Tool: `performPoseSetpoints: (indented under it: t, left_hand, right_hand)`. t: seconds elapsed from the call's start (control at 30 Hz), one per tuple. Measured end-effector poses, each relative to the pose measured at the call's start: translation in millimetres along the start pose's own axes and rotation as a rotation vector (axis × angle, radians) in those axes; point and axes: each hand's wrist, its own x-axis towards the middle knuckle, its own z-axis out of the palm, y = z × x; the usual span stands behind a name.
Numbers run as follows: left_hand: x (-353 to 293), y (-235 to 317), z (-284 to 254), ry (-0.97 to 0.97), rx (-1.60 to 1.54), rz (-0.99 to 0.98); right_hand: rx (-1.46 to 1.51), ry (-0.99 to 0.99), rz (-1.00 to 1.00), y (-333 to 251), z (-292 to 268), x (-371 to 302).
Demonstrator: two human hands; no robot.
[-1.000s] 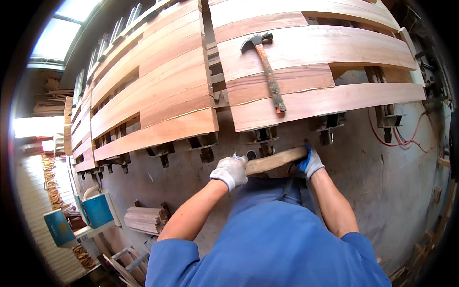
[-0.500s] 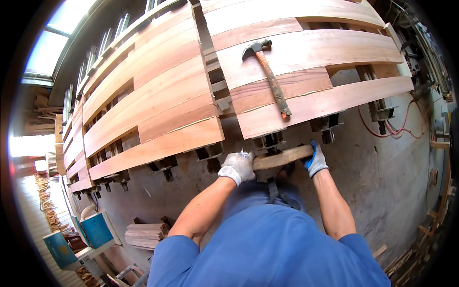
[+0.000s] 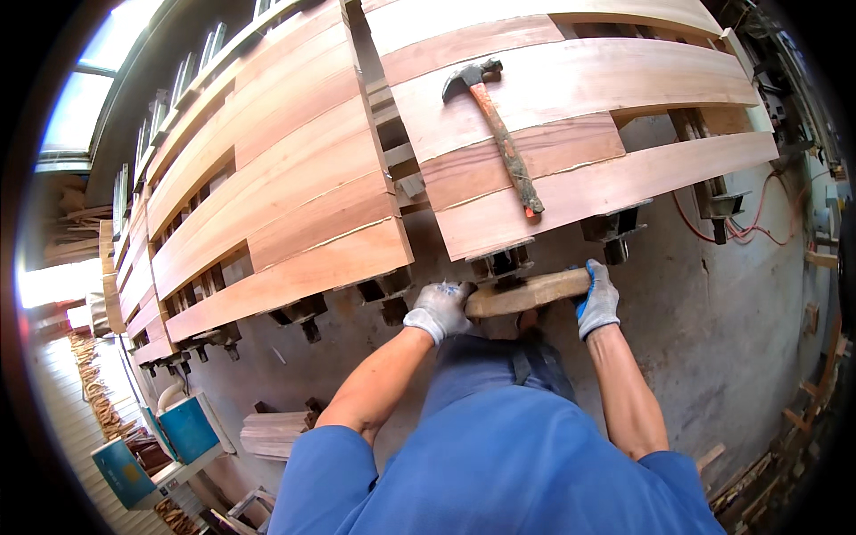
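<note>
A thick, worn wooden bar (image 3: 530,295) spans the gap between my gloved hands, just below the front edge of the boards. My left hand (image 3: 441,308), in a grey-white glove, is closed at its left end; the fingertips are partly hidden. At the other end, my right hand (image 3: 599,301) in a grey and blue glove grips the bar, thumb along its end. Right behind the bar is a dark metal clamp end (image 3: 501,262). A claw hammer (image 3: 505,143) with a worn orange handle lies on the right-hand board panel (image 3: 571,85).
Another panel of boards (image 3: 294,192) lies to the left, across a narrow gap. More metal clamp ends (image 3: 615,234) stick out below the panels. A red hose (image 3: 758,223) loops on the right. Stacked wood (image 3: 275,434) and blue machine housings (image 3: 189,430) are at lower left.
The view has shifted slightly. Both hands stay at the ends of the bar, with my right hand a little further right and turned more upright. The hammer lies in the same place on the boards.
</note>
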Motion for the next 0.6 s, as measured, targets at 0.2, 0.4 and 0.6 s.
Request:
performPoseSetpoints:
  t: [0.2,0.4,0.6]
  left_hand:
    - [6.7,-7.9,9.9,-0.016,-0.058,0.031]
    - [5.3,-20.2,32.8,0.210,-0.079,0.121]
    - [13.8,-25.7,42.2,0.217,-0.096,0.147]
  right_hand:
    - [0.000,0.055,-0.026,-15.9,20.0,-29.8]
    - [0.015,0.039,-0.063,-20.7,28.1,-46.8]
    - [-0.034,0.025,-0.125,-18.9,24.6,-54.7]
